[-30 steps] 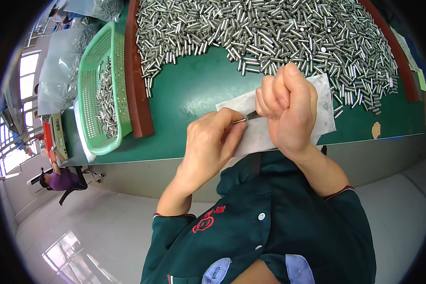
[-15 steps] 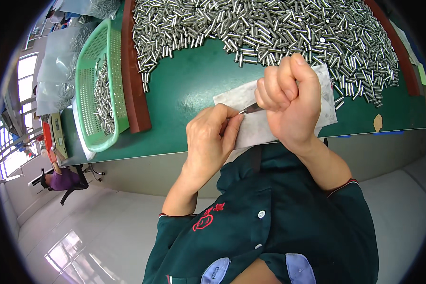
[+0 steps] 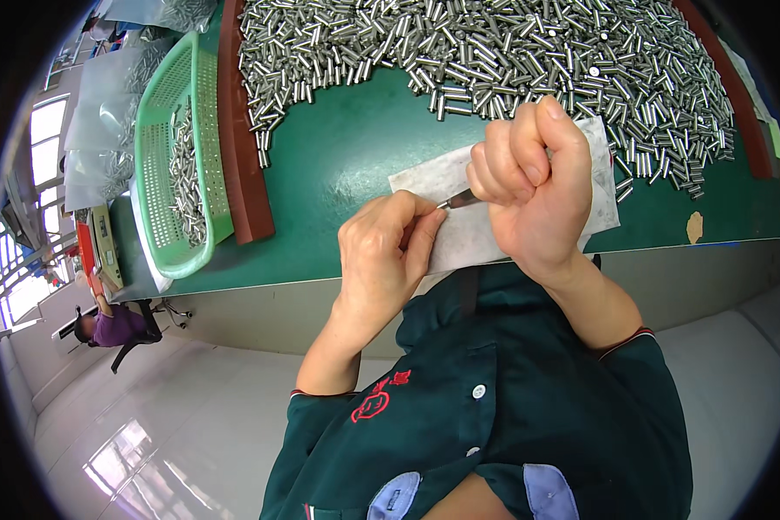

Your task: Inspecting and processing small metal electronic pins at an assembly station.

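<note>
Between the thumb and forefinger of my left hand is a small metal pin, pinched so that mostly its end shows. My right hand is closed in a fist around a tool with a narrow, tapered metal blade. The blade points left and its tip meets or nearly meets the pin's end; whether they touch I cannot tell. The tool's handle is hidden in the fist. Under both hands a whitish, smudged cloth or paper sheet lies at the green table's near edge.
A large heap of shiny metal pins covers the far part of the table, between reddish-brown side rails. To the left stands a green perforated basket with more pins, beside clear plastic bags. A person in purple sits far left.
Both hands keep nearly the same pose and hold on the pin and the tool. The view has shifted very slightly; nothing else visibly differs.
</note>
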`<state>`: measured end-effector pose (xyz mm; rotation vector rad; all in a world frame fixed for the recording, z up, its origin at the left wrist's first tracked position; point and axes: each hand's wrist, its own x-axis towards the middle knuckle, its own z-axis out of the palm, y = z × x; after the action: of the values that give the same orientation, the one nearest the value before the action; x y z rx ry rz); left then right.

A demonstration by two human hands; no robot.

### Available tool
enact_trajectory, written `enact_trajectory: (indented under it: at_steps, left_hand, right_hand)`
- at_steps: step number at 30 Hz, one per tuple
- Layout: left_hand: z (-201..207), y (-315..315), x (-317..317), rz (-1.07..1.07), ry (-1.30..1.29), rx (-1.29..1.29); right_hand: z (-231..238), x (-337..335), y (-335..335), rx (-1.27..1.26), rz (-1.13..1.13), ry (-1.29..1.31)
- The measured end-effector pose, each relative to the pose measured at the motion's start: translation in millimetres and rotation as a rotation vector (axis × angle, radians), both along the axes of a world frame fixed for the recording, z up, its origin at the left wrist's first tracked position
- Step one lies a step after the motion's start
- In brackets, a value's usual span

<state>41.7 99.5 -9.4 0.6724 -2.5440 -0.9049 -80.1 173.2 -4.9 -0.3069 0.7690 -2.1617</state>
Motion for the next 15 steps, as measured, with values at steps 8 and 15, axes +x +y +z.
enact_trajectory:
  at_steps: [8,15]
  left_hand:
    - [-1,-1,0,0.007,0.018,0.046]
    - [0,-4,-2,0.004,0.027,0.064]
  right_hand:
    - [1,4,-4,0.039,-0.009,0.078]
    - [4,12,-7,0.089,-0.061,0.359]
